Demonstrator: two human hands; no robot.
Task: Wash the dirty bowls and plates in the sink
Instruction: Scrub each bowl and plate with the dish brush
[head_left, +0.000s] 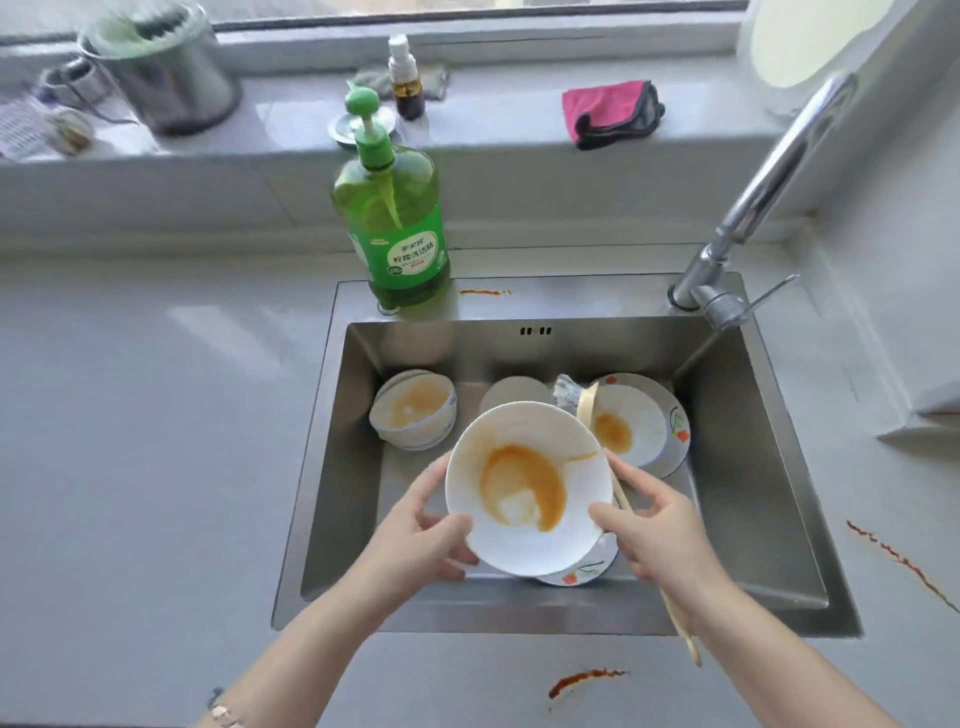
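As left hand (415, 538), right hand (662, 532) grip its rim, bowl (524, 488) over sink (737, 467)

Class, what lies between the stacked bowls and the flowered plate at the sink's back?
The head view shows a plain white dish and a crumpled shiny scrap between them.

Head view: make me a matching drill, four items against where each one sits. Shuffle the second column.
Items
1. big white bowl
2. soap bottle
3. pink cloth
4. stacked small bowls

Places
a. on the windowsill
b. held over the sink by the left hand and right hand
c. back left corner of the sink floor
d. on the sink's rear ledge

Pairs: 1-b, 2-d, 3-a, 4-c
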